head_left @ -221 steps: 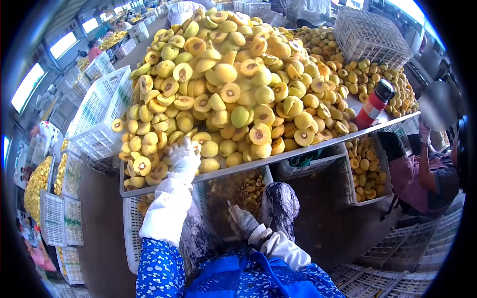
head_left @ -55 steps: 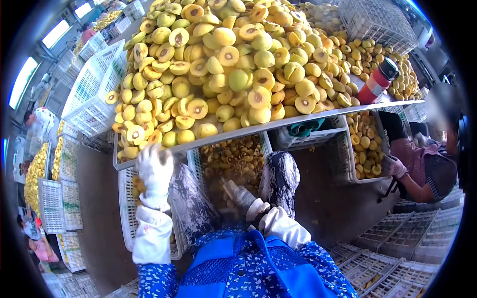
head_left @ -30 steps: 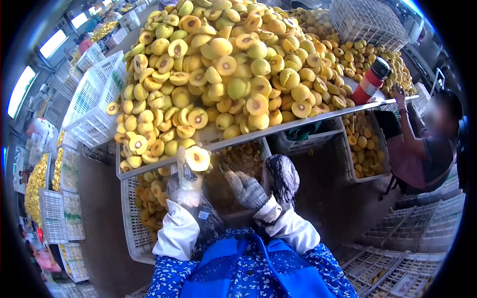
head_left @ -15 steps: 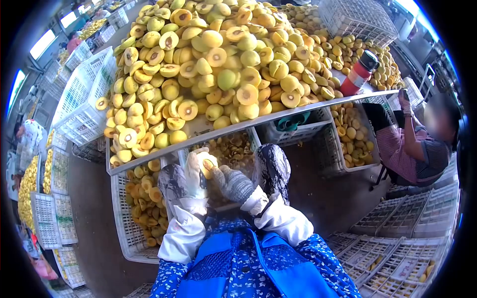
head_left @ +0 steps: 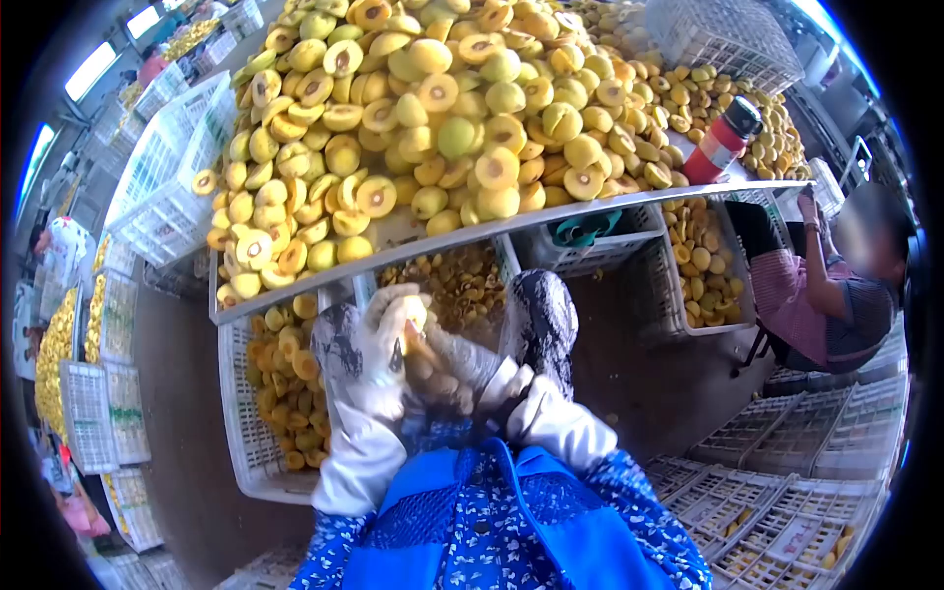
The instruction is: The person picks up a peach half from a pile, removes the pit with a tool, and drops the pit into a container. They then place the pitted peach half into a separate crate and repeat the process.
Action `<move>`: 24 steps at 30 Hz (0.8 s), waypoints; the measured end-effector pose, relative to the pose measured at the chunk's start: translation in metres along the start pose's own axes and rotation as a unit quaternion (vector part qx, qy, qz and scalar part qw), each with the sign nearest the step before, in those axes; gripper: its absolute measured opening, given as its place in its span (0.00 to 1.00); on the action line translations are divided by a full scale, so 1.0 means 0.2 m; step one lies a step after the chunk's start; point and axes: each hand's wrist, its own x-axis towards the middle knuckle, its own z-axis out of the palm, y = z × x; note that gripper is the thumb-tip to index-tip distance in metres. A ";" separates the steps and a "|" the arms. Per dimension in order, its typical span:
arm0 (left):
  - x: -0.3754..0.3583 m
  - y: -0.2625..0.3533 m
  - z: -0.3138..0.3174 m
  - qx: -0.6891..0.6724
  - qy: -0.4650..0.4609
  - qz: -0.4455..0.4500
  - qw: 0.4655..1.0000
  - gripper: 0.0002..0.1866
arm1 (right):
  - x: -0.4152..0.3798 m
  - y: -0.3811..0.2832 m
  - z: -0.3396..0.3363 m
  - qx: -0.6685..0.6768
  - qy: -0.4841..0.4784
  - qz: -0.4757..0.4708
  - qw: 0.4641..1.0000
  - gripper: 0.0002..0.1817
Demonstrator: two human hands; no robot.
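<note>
My left hand (head_left: 386, 339), in a pale, stained glove, is closed around a yellow peach half (head_left: 416, 313) above the gap between my knees. Close against it, lower and to the right, is my right hand (head_left: 457, 366) in a grey glove, blurred by motion. Its fingers look curled around something thin and reddish-brown near the fruit, too smeared to name. Beneath and beyond both hands sits a crate of brownish fruit scraps (head_left: 457, 285). In front rises a large heap of halved yellow peaches (head_left: 433, 128) on a metal-edged table (head_left: 413, 251).
Left of my legs stands a white crate (head_left: 241, 433) of peach halves. A red bottle (head_left: 723, 143) is on the table at right. Another crate of peaches (head_left: 703, 265) lies under the table, near a seated person (head_left: 836, 285). Stacked crates (head_left: 787, 492) fill the lower right.
My right hand has moved down and blurred. My left hand has turned, so less of the peach's cut face shows. The view has shifted slightly.
</note>
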 end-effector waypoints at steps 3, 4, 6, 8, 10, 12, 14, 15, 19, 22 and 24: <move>0.06 0.13 -0.06 0.023 -0.142 -0.150 0.978 0.15 | 0.00 -0.10 -0.18 -0.156 -0.170 0.079 0.970 0.15; 0.04 0.12 -0.03 -0.035 -0.116 -0.131 0.984 0.16 | -0.01 -0.11 -0.21 -0.208 -0.156 0.060 0.964 0.14; 0.02 0.09 0.05 -0.153 -0.067 -0.087 0.982 0.19 | -0.01 -0.06 -0.11 -0.311 -0.122 -0.038 0.942 0.17; 0.07 -0.06 -0.01 -0.259 -0.016 -0.110 0.960 0.21 | -0.07 -0.04 0.03 -0.361 -0.084 -0.046 0.928 0.21; 0.07 -0.07 0.00 -0.189 0.042 -0.085 0.977 0.19 | -0.14 -0.06 0.10 -0.305 -0.044 0.029 0.951 0.24; 0.11 -0.07 -0.08 -0.141 0.077 -0.002 0.987 0.14 | -0.09 -0.03 -0.04 -0.251 -0.103 -0.042 0.962 0.28; 0.11 0.02 -0.13 0.175 0.201 0.162 0.950 0.10 | 0.15 -0.03 -0.33 -0.271 0.052 -0.076 0.958 0.28; 0.15 0.02 -0.27 0.474 0.241 0.291 0.796 0.11 | 0.27 -0.04 -0.46 -0.277 0.128 -0.089 0.948 0.28; 0.20 0.30 -0.33 0.785 0.238 0.258 0.510 0.21 | 0.14 0.02 -0.48 -0.185 0.169 0.007 0.968 0.27; 0.53 0.37 -0.27 0.813 0.161 0.249 0.501 0.29 | 0.09 -0.01 -0.24 -0.211 0.200 -0.025 0.956 0.26; 0.79 0.35 -0.17 0.859 0.066 0.202 0.465 0.34 | 0.10 -0.05 -0.28 -0.250 0.181 0.007 0.951 0.24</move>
